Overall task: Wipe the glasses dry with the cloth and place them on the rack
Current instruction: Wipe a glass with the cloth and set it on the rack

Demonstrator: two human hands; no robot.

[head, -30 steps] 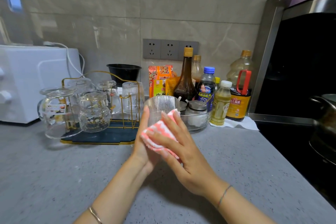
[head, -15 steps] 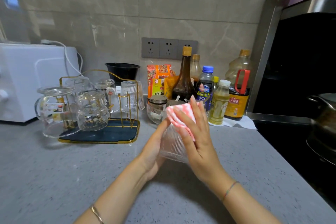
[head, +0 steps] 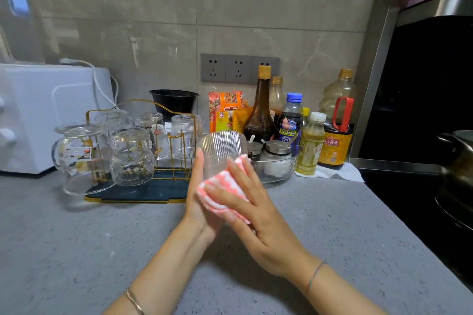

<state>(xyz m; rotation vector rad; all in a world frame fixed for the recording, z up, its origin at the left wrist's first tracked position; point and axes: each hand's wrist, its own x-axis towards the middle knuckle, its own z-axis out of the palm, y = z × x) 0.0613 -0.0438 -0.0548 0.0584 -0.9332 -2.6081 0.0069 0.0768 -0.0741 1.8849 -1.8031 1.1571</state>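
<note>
The grey countertop (head: pixel 76 250) stretches wide across its front half, under both forearms. Its right edge meets a black stove where a steel pot (head: pixel 458 166) sits. Along the back edge things crowd close. A white appliance (head: pixel 38 115) stands at the back left corner. Beside it is a gold wire rack (head: pixel 143 190) on a dark tray, with several glasses upside down on its pegs. Right of the rack are a glass bowl (head: pixel 276 174) of jars and a row of bottles (head: pixel 261 115).

Both hands work above the middle of the countertop, just in front of the gap between rack and bowl. The left hand (head: pixel 198 202) cups the ribbed glass (head: pixel 221 148) from its left side and below, the thumb lying up the wall. The glass is clear, finely fluted, and tilted with its mouth toward the back wall. The right hand (head: pixel 258 215) has its fingers spread flat. It presses a folded pink-and-white checked cloth (head: pixel 225 186) against the lower near side of the glass.
</note>
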